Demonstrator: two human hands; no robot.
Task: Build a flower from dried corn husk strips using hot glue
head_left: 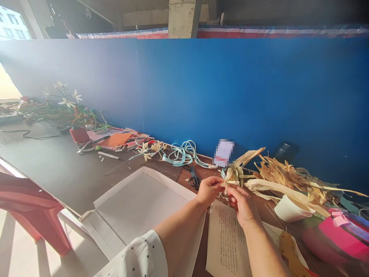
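Note:
Both hands meet over the table, closed around a pale corn husk flower [230,177] with pointed petals. My left hand [210,189] pinches it from the left, near its base. From the lower right, my right hand [241,202] grips it with thumb and fingers; its stem is hidden by the fingers. A bit of light blue ribbon or tape [223,173] shows beside the petals. Dry corn husks [276,175] lie in a heap just right of the hands. Black scissors [195,181] rest left of my left hand, and a printed sheet [226,238] lies beneath my right hand.
A white box lid [144,196] lies at front left. Finished husk flowers [145,151], a light blue cord [187,152] and coloured papers [118,139] line the blue partition [230,88]. At right are a white cup [292,209], yellow tool [290,250] and pink container [331,234].

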